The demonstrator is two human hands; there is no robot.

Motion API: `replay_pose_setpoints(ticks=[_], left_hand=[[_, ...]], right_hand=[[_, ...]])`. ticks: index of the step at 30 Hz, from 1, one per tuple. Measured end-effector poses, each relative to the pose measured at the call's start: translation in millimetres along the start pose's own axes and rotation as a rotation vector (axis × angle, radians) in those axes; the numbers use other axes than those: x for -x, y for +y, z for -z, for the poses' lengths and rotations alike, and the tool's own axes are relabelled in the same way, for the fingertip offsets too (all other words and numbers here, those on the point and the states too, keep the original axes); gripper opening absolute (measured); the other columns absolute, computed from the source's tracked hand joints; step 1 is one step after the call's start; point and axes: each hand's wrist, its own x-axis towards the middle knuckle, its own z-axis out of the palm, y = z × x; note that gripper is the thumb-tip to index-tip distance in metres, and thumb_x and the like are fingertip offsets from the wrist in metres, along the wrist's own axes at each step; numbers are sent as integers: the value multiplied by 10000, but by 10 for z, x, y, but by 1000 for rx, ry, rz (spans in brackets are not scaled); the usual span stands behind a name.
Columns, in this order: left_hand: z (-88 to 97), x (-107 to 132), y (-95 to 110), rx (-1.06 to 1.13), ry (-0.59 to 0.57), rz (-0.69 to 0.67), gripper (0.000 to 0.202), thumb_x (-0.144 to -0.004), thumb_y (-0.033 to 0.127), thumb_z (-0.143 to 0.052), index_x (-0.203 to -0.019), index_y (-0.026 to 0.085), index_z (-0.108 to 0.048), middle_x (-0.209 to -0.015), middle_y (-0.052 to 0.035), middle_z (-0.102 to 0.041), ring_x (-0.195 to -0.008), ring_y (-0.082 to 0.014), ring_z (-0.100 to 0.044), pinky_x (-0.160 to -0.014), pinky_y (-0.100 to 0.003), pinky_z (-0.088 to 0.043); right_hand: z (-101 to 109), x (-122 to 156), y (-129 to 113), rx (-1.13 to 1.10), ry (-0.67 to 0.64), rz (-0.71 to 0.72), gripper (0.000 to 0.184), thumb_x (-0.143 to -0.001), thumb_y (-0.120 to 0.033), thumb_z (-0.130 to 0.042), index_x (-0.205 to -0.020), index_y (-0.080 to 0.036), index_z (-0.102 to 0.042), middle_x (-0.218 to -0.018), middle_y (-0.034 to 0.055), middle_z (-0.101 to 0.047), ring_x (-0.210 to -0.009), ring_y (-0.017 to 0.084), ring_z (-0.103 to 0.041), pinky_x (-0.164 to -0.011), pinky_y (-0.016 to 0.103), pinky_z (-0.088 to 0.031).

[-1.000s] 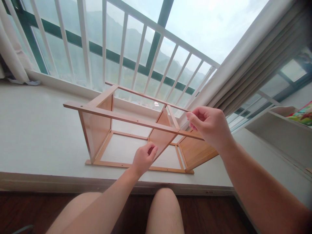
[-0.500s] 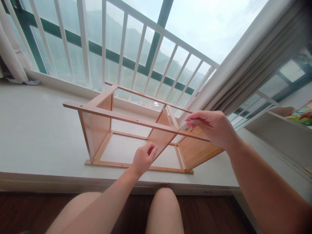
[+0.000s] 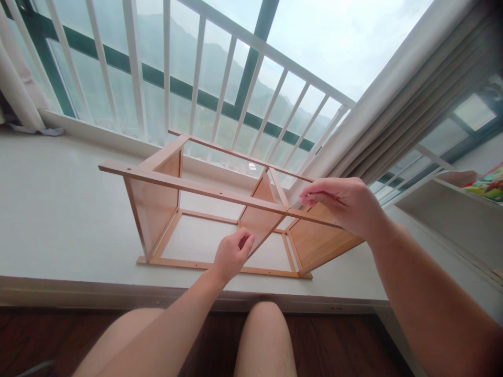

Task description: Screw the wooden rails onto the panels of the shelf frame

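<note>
A light wooden shelf frame (image 3: 165, 183) lies on its side on a white window ledge (image 3: 55, 209). My left hand (image 3: 232, 255) hovers over the frame's lower front rail, its fingers curled in a loose pinch; what they hold, if anything, is hidden. My right hand (image 3: 341, 204) reaches to the frame's right end, fingers pressed together at the top of the right side panel (image 3: 318, 243), just above the long upper rail (image 3: 204, 189). I cannot make out what the fingertips hold.
A white railing (image 3: 220, 78) and window stand right behind the frame. A beige curtain (image 3: 404, 99) hangs at the right. A white shelf (image 3: 451, 214) with a colourful item is at the far right. My bare knees (image 3: 263, 335) sit below the ledge, over dark wood flooring.
My right hand dropped slightly and stretched its fingers out flatter toward the frame's right end. The left hand and the frame stayed where they were.
</note>
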Motion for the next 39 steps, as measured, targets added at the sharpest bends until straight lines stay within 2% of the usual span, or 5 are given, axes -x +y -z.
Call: replay_pose_setpoints(ticks=[18,26,30,34,39], left_hand=[[18,-10,8,-2,7,3,321,-949,456,-443,-770,202,-522,-605,46,-468,-593,-111,-444,-619,-263,-322],[43,-21,19,-5,10,0,314,-946,452,-446,-777,202,-530,-615,43,-477,-597,-113,-447,-615,-262,-319],[45,-7,17,-1,7,1,323,-946,460,-443,-771,201,-525,-614,42,-480,-594,-113,-447,-617,-264,-321],[42,-1,8,-4,8,5,317,-947,457,-447,-774,203,-523,-611,46,-475,-595,-111,-446,-620,-264,-321],[37,-1,6,-4,4,13,321,-951,464,-442,-781,206,-526,-610,48,-478,-596,-109,-449,-623,-265,-322]], right_hand=[[208,-290,5,24,-264,135,284,-918,-513,-536,-906,-339,-760,-959,19,-746,-865,220,-698,-783,345,-552],[51,-218,-110,292,-64,2,328,-889,-456,-599,-725,-194,-709,-574,-7,-592,-526,119,-491,-526,265,-372],[-68,-173,-210,359,43,-145,388,-894,-437,-575,-604,-188,-644,-484,-22,-496,-469,103,-408,-483,268,-295],[-140,-133,-278,418,155,-158,429,-887,-436,-579,-538,-187,-577,-427,-34,-389,-437,96,-346,-487,273,-280],[-102,-118,-283,362,180,-121,395,-915,-455,-554,-648,-178,-641,-508,-17,-500,-469,99,-393,-507,267,-317]])
